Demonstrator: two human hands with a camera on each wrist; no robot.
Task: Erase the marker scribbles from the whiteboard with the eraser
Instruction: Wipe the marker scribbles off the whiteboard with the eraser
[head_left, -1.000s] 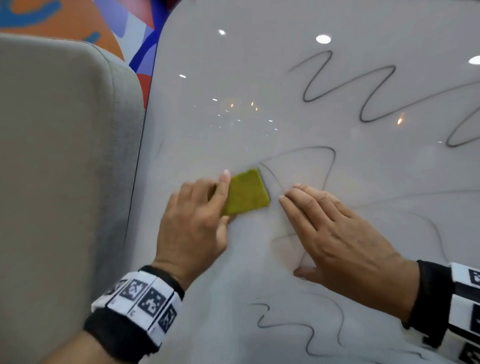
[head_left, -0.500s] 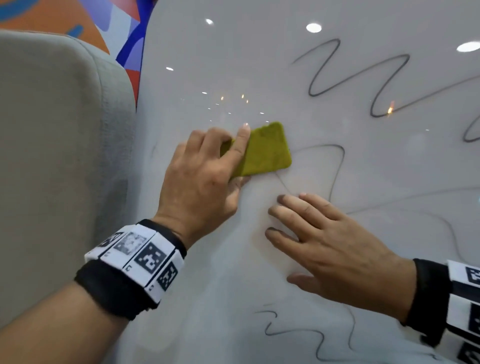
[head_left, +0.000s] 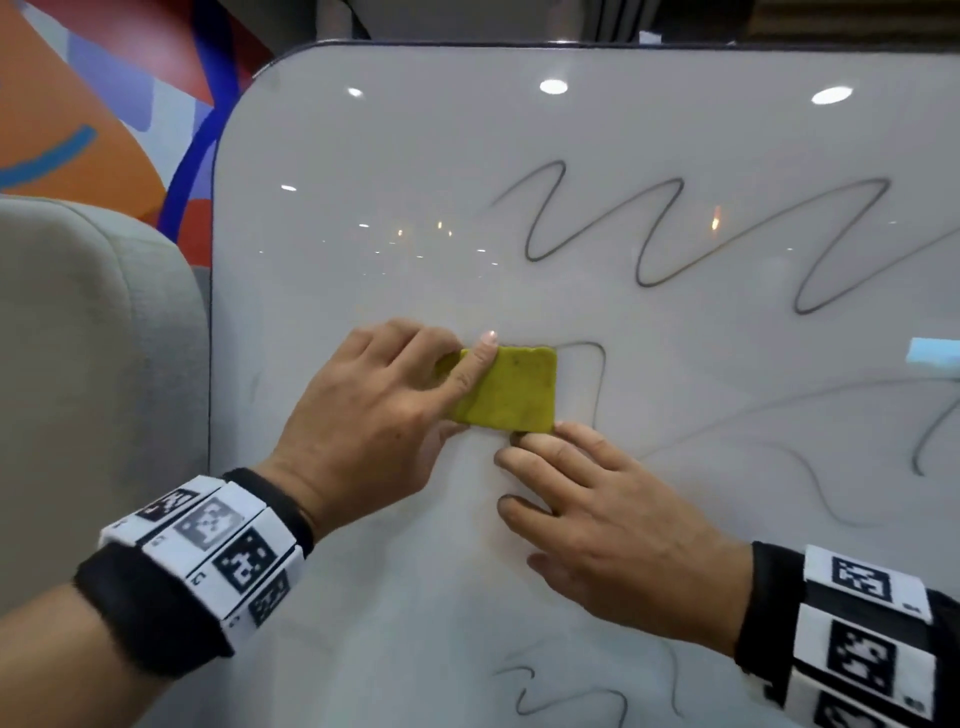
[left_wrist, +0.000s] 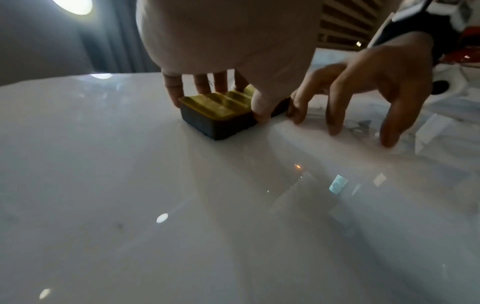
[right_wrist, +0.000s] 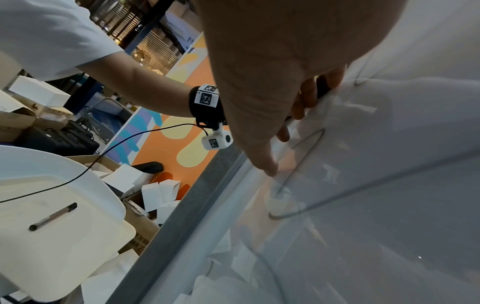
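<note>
Gripping the eraser between thumb and curled fingers, our left hand presses its dark felt face flat on the whiteboard, toward the board's left edge and roughly midway down. Our right hand lies released, fingers straight and spread on the board, its fingertips just beside the eraser's lower right corner.

Most of the work remains. A bold zigzag scribble runs across the upper part of the board, a looped line sits right at the eraser's right side, fainter curves trail toward the right edge, and a small squiggle lies near the bottom edge.

The likeliest trouble, we judge, is our own right hand: its palm rests over ink and could smear it, and its fingers block the eraser's path downward. The faint grey traces suggest light passes leave ghosting, so weak or uneven pressure may only thin the lines. The left wrist view shows a shallow pinch low on the block; a fast stroke might slip it free.
</note>
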